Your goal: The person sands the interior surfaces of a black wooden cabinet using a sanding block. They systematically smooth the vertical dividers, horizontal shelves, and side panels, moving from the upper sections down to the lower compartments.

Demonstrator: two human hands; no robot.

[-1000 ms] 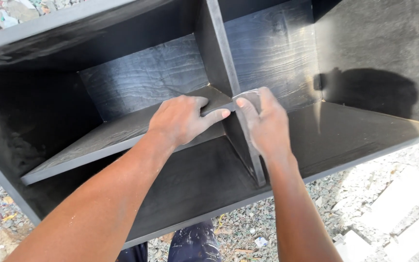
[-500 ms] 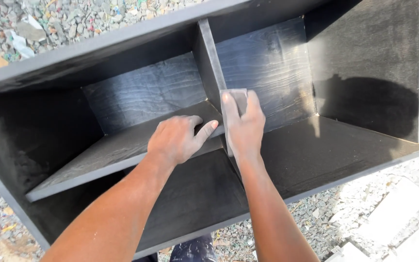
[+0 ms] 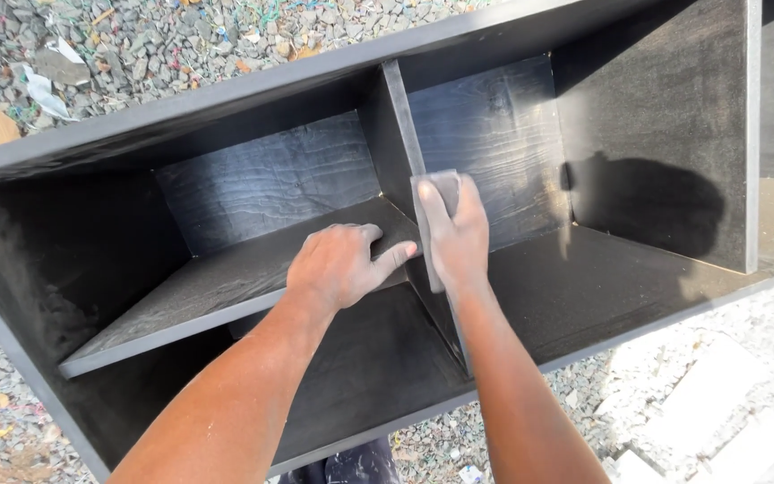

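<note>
A black-painted wooden cabinet point(image 3: 226, 99) lies on its back on gravel, open side up. An upright divider point(image 3: 398, 116) splits it, and a shelf board point(image 3: 217, 278) runs to the left of the divider. My right hand point(image 3: 454, 237) presses a grey sheet of sandpaper point(image 3: 441, 186) flat on the divider's front edge. My left hand point(image 3: 338, 264) rests palm down on the shelf board beside the divider, thumb pointing toward the right hand. It holds nothing.
Grey gravel point(image 3: 136, 45) with scraps of litter surrounds the cabinet. Pale stone slabs point(image 3: 709, 403) lie at the lower right. The cabinet's right compartment point(image 3: 602, 287) is dusty, and a hand's shadow falls on its side wall.
My right hand has slid the sandpaper farther up the divider's edge, away from me. My left hand stays on the shelf board. The view has shifted so the cabinet sits lower in frame.
</note>
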